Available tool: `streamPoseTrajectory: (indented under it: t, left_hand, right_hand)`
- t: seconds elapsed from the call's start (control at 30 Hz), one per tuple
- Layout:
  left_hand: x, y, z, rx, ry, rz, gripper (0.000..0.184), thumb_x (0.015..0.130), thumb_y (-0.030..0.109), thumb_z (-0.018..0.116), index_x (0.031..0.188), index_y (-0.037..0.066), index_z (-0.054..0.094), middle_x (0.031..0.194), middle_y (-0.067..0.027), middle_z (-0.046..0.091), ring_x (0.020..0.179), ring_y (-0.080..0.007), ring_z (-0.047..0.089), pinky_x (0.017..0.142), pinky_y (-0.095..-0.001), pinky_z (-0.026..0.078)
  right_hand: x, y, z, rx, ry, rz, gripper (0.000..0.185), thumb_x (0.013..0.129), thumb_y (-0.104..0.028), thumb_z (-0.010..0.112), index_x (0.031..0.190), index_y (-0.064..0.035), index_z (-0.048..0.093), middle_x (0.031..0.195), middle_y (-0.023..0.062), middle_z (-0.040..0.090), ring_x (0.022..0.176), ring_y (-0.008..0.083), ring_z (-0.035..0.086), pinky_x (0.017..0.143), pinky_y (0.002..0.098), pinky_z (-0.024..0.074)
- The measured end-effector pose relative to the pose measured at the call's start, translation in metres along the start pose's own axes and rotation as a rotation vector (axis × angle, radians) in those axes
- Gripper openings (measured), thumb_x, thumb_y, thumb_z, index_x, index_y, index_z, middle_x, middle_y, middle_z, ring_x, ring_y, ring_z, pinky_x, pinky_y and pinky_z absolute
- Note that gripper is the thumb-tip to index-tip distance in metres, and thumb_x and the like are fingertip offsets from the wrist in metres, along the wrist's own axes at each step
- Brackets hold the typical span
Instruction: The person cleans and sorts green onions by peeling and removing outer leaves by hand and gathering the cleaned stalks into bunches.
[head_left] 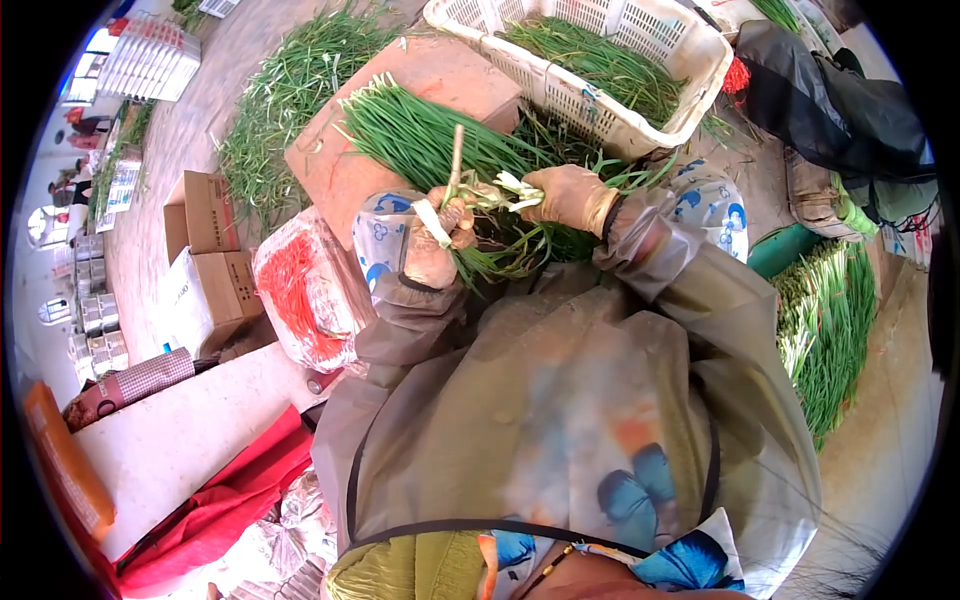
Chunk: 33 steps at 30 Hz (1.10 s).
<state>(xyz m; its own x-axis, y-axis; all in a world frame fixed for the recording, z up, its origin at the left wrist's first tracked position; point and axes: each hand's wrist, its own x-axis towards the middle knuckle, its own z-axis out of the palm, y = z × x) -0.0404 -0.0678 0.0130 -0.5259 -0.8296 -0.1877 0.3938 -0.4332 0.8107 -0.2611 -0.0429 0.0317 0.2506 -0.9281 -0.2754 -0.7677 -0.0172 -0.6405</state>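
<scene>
While the left hand grasped a thin stick just beside the board, the right hand, farther to the board's right, was closed around green stalks that lay crosswise, their white ends pointing toward the left hand.

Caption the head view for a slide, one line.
Right hand holds pale-ended green stalks beside the left hand; beyond, a bundle of greens lies on a board near a white crate.
</scene>
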Motion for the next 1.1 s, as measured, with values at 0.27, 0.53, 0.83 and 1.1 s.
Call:
streamPoseTrajectory:
  t: [0.27,0.53,0.83,1.1]
  left_hand:
    - [0.002,0.012,-0.037,-0.213,-0.075,0.145,0.018,0.087,0.015,0.055,0.097,0.001,0.051,0.072,-0.0024,0.053,0.046,-0.0056,0.041,0.042,-0.0186,0.033]
    - [0.032,0.025,-0.094,-0.457,-0.315,0.120,0.032,0.084,0.024,0.056,0.108,0.003,0.052,0.074,-0.0021,0.053,0.050,-0.0089,0.048,0.042,-0.0219,0.038]
    - [0.030,-0.038,0.020,-0.058,-0.044,-0.012,0.028,0.078,0.002,0.061,0.105,0.003,0.055,0.079,-0.0066,0.062,0.048,-0.0045,0.047,0.039,-0.0156,0.031]
    - [0.018,-0.023,0.009,0.110,0.087,-0.189,0.022,0.078,0.013,0.066,0.096,0.005,0.056,0.076,-0.0063,0.062,0.043,-0.0042,0.040,0.038,-0.0161,0.028]
  right_hand:
    - [0.005,0.005,0.014,-0.119,0.002,0.005,0.027,0.074,-0.031,0.061,0.094,-0.0125,0.061,0.083,0.0120,0.063,0.082,0.0311,0.059,0.072,0.0402,0.0453]
    - [0.013,0.027,0.024,0.745,0.098,0.162,0.029,0.072,-0.021,0.070,0.091,0.0003,0.061,0.073,0.0055,0.061,0.059,0.0103,0.054,0.057,0.0267,0.0446]
    - [0.009,-0.003,-0.004,0.952,0.161,0.104,0.021,0.074,-0.014,0.067,0.086,0.0007,0.059,0.075,0.0033,0.060,0.065,0.0102,0.056,0.059,0.0231,0.0439]
    - [0.004,-0.002,-0.029,0.862,0.223,0.085,0.014,0.079,-0.010,0.064,0.089,-0.0002,0.060,0.082,0.0054,0.063,0.065,0.0096,0.055,0.059,0.0227,0.0470]
